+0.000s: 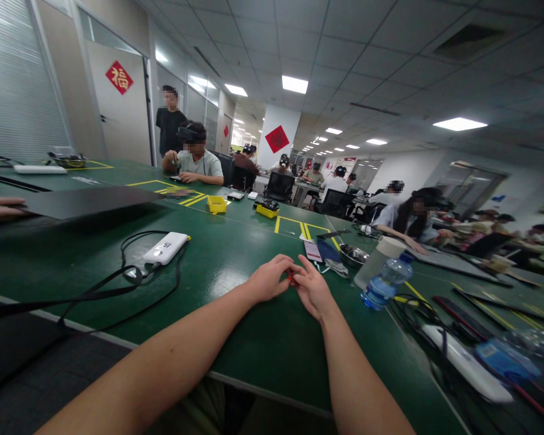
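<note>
Small red piece (291,277) sits pinched between fingertips of left hand (270,279) and right hand (312,289) at the desk (263,344); might slip if either pinch loosens.

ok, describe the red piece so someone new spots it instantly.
Over the green table, two bare forearms reach in from the bottom edge. At their ends the left hand and right hand are close together, a small red piece mostly hidden between their fingers. Unlike the phone and water bottle nearby, it is red and held.
</note>
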Demonstrator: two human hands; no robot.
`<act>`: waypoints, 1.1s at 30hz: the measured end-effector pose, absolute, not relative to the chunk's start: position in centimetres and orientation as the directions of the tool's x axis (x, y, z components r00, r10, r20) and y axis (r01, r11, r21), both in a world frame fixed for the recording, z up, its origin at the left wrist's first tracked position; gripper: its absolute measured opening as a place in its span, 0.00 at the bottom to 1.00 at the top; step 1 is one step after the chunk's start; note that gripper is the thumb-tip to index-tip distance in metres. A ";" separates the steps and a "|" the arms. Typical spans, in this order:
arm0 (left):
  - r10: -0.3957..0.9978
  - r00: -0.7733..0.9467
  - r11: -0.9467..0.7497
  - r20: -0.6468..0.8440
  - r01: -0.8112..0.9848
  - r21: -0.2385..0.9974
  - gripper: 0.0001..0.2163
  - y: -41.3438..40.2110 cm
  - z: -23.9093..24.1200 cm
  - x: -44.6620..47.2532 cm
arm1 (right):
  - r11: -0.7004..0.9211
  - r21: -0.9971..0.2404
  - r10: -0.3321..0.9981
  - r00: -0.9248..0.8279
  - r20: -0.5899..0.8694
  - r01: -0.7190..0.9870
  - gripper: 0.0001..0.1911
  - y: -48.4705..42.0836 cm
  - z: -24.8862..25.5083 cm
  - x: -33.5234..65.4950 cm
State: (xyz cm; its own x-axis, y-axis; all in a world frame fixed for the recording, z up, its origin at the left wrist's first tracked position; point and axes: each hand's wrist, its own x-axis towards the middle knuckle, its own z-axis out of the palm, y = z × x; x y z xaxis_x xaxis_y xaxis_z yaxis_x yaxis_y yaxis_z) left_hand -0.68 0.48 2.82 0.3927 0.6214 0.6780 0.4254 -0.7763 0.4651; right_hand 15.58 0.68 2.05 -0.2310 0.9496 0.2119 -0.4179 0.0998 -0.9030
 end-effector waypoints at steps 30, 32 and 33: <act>0.893 0.263 -0.449 0.366 0.587 0.674 0.11 2.3 -0.6 0.6 | 0.131 -0.991 0.991 -0.002 0.131 -0.003 0.21 2.7 0.2 16.9; 0.852 0.334 -0.516 0.402 0.660 0.546 0.10 1.7 -0.8 0.9 | 0.135 -0.991 0.991 -0.001 0.135 0.000 0.20 2.7 0.2 16.8; 0.824 0.383 -0.556 0.418 0.690 0.464 0.10 1.4 -0.9 1.2 | 0.134 -0.991 0.991 0.001 0.134 0.000 0.20 2.7 0.2 16.8</act>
